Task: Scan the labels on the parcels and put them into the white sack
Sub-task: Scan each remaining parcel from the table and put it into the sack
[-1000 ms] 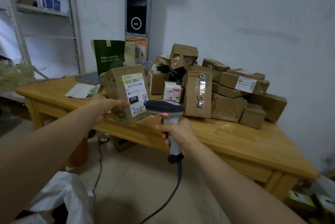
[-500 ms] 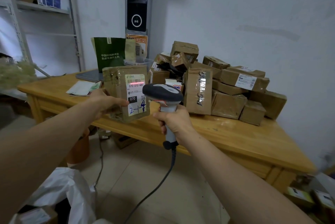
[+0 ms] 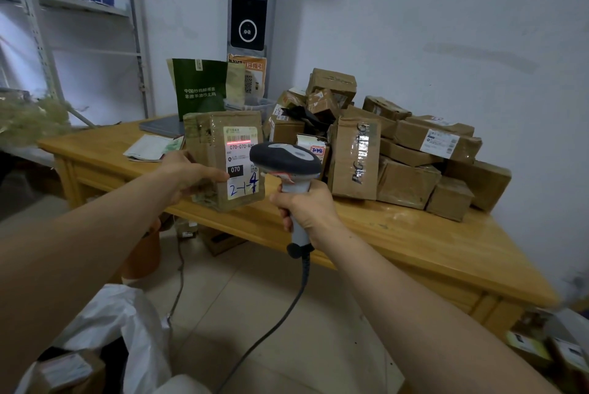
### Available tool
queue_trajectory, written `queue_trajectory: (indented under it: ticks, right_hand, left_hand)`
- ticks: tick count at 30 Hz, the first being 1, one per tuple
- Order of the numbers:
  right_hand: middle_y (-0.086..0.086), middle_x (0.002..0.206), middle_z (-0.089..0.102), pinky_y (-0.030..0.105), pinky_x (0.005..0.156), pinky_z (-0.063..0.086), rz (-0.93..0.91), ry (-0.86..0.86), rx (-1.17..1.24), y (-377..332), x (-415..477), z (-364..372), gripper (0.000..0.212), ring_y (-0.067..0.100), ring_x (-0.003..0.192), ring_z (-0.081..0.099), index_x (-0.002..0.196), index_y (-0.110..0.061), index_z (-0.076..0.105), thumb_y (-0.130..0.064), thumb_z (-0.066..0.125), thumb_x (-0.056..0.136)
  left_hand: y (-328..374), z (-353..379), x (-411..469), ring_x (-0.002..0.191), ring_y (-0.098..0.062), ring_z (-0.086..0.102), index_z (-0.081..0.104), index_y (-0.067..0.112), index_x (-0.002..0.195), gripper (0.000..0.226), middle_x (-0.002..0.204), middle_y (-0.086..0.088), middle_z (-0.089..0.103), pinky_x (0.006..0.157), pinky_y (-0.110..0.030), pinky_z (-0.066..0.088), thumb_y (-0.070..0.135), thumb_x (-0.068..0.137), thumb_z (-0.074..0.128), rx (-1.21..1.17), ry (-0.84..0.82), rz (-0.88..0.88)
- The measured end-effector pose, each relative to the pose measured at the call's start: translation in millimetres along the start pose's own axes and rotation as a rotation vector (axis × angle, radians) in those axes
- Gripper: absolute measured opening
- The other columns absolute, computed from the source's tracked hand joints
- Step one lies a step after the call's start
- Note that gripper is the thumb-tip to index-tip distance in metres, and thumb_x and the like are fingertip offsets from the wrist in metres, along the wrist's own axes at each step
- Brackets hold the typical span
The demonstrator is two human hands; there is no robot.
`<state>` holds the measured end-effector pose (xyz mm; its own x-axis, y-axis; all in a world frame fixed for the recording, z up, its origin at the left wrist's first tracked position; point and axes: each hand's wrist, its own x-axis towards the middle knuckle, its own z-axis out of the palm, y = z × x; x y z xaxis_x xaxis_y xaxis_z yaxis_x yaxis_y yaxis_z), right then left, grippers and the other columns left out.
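My left hand [image 3: 188, 175] grips a taped brown parcel [image 3: 210, 151] upright above the table's front edge, its white label facing me. A red scan line glows across the barcode at the top of that label. My right hand [image 3: 304, 207] holds the grey handle of a corded barcode scanner [image 3: 285, 161], whose dark head points at the label from just right of the parcel. The white sack [image 3: 114, 323] lies open on the floor at lower left, with a brown parcel [image 3: 67, 373] inside it.
A heap of brown parcels [image 3: 401, 151] covers the back right of the wooden table [image 3: 414, 240]. A green bag [image 3: 199, 87], papers and a grey laptop lie at the table's left. Metal shelving stands at far left. More boxes [image 3: 548, 349] sit on the floor at lower right.
The scanner rose and moved closer to the parcel. The parcel turned more upright, and the red scan line now shows on its barcode.
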<state>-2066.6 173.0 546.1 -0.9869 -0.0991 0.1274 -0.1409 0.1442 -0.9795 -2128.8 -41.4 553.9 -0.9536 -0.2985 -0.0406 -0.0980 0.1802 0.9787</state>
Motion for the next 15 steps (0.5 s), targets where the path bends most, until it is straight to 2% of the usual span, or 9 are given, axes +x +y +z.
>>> queue_trajectory:
  ticks: [3, 6, 12, 15]
  right_hand:
    - [-0.001, 0.054, 0.054, 0.026, 0.045, 0.044, 0.016, 0.007, -0.006, -1, 2, 5, 0.017, 0.011, 0.041, 0.048, 0.074, -0.012, 0.056, -0.006, 0.068, 0.084]
    - [0.001, 0.054, 0.054, 0.027, 0.046, 0.044, 0.010, 0.004, -0.019, -1, 5, 11, 0.019, 0.012, 0.040, 0.047, 0.071, -0.013, 0.056, -0.006, 0.068, 0.084]
    - [-0.002, 0.052, 0.058, 0.021, 0.042, 0.045, 0.087, -0.051, 0.099, 0, 11, 29, 0.015, 0.009, 0.040, 0.050, 0.075, -0.012, 0.060, -0.008, 0.074, 0.081]
    - [-0.001, 0.051, 0.059, 0.021, 0.042, 0.046, 0.179, -0.115, 0.151, 8, 10, 47, 0.015, 0.011, 0.041, 0.051, 0.074, -0.009, 0.061, -0.006, 0.075, 0.079]
  left_hand:
    - [-2, -4, 1, 0.103, -0.028, 0.062, 0.055, 0.011, 0.117, 0.066, 0.109, -0.008, 0.066, 0.090, -0.048, 0.053, 0.010, 0.058, 0.085, -0.005, 0.007, -0.003]
    - [-5, -8, 2, 0.106, -0.029, 0.062, 0.056, 0.011, 0.120, 0.069, 0.112, -0.009, 0.066, 0.091, -0.049, 0.053, 0.011, 0.058, 0.085, -0.011, 0.008, -0.009]
    - [-17, -30, 4, 0.098, -0.025, 0.063, 0.058, 0.016, 0.110, 0.059, 0.107, -0.006, 0.066, 0.085, -0.044, 0.056, 0.018, 0.058, 0.086, -0.041, 0.052, -0.050]
    - [-37, -56, -1, 0.097, -0.026, 0.061, 0.055, 0.013, 0.116, 0.066, 0.109, -0.006, 0.064, 0.077, -0.041, 0.056, 0.029, 0.061, 0.087, -0.079, 0.131, -0.123]
